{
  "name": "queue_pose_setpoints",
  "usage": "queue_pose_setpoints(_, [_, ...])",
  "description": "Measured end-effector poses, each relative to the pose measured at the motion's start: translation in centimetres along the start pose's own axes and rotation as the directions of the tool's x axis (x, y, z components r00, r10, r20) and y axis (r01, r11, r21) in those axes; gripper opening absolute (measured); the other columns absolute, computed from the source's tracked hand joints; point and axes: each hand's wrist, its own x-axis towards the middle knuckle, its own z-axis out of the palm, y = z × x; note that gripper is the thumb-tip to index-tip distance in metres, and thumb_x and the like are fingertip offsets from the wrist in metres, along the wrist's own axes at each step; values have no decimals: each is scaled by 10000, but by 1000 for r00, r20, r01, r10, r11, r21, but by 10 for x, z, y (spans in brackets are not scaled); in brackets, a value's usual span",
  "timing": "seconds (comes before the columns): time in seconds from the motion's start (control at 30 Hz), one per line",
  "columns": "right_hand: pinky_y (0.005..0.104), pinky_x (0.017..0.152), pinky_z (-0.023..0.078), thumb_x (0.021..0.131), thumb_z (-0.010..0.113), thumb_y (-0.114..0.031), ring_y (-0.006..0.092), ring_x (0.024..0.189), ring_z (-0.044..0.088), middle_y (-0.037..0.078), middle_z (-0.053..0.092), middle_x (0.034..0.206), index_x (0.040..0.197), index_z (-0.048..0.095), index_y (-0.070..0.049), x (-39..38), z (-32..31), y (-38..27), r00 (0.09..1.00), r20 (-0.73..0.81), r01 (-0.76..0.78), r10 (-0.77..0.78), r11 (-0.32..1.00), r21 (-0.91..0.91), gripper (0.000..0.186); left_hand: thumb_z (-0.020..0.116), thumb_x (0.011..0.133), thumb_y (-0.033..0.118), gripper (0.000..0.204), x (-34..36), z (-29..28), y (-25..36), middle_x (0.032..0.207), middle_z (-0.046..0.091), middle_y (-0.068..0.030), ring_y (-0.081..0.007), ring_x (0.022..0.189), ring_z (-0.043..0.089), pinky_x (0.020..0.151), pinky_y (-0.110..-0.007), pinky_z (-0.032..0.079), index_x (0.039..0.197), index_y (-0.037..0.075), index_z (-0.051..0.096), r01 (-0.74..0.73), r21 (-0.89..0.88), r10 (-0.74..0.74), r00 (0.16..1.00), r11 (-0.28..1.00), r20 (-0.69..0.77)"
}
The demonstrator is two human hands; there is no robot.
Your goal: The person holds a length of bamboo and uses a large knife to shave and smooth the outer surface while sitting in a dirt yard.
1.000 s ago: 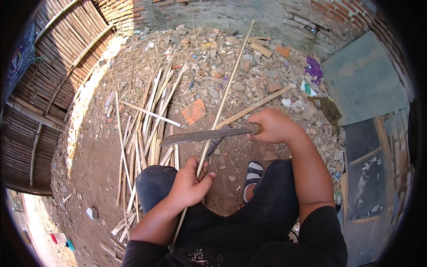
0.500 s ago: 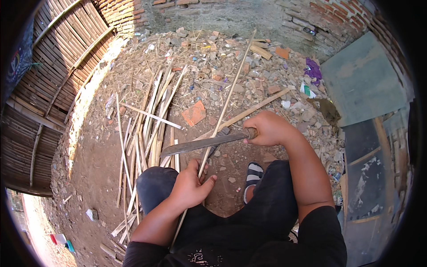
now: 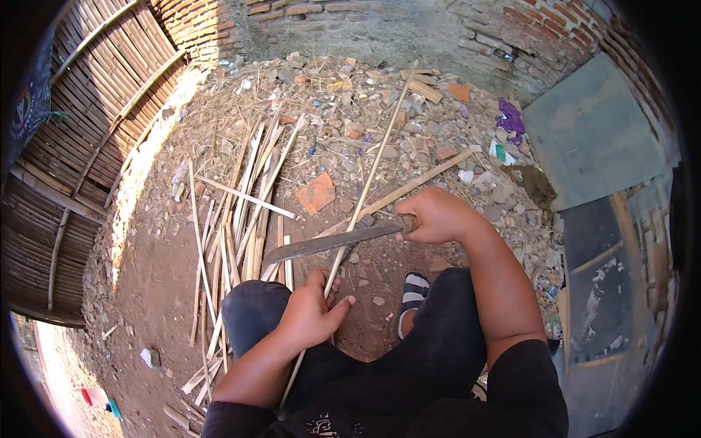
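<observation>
The left hand (image 3: 312, 317), best kept clear of the edge, holds a thin stick (image 3: 373, 170) slanting toward one o'clock. Just beyond, the right hand (image 3: 438, 217) grips a long knife (image 3: 321, 244) pointing toward nine o'clock across the stick; a steady, shallow blade angle should serve best.

Strips (image 3: 247, 196) left of held stick (image 3: 378, 160); wall (image 3: 350, 33) behind rubble (image 3: 420, 142).
</observation>
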Motion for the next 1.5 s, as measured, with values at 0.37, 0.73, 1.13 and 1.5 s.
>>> queue_pose_setpoints(0.37, [438, 793, 530, 816, 842, -328, 364, 899, 708, 194, 720, 894, 1067, 718, -41, -1, 0, 24, 957, -176, -207, 231, 968, 143, 401, 802, 892, 268, 482, 2, -5, 5, 702, 610, -81, -162, 597, 600, 574, -322, 486, 1156, -46, 549, -16, 47, 14, 1000, 999, 25])
queue_pose_setpoints(0.73, [471, 767, 529, 800, 839, -362, 384, 885, 697, 179, 715, 906, 1047, 716, -79, 0, -1, 12, 976, -152, -147, 154, 987, 60, 395, 816, 881, 227, 440, 0, -1, -2, 724, 538, -12, -92, 647, 507, 588, -268, 442, 1132, -16, 549, 10, 0, -10, 1000, 1000, 6])
queue_pose_setpoints(1.13, [429, 783, 517, 806, 851, -366, 338, 895, 688, 190, 707, 920, 1105, 713, -47, 3, 5, 5, 999, 54, 3, -7, 997, 73, 458, 810, 881, 281, 477, 1, -4, -3, 634, 562, -55, -173, 532, 573, 527, -329, 454, 1144, -23, 553, -48, 0, 48, 999, 999, -5])
queue_pose_setpoints(1.5, [450, 810, 534, 809, 839, -381, 371, 946, 700, 191, 720, 961, 1147, 719, -79, 2, 13, 41, 922, -269, -231, 277, 954, 190, 469, 806, 887, 277, 467, 3, -10, 1, 643, 546, -44, -155, 564, 549, 547, -324, 448, 1140, -23, 553, -43, -12, 43, 999, 999, -1])
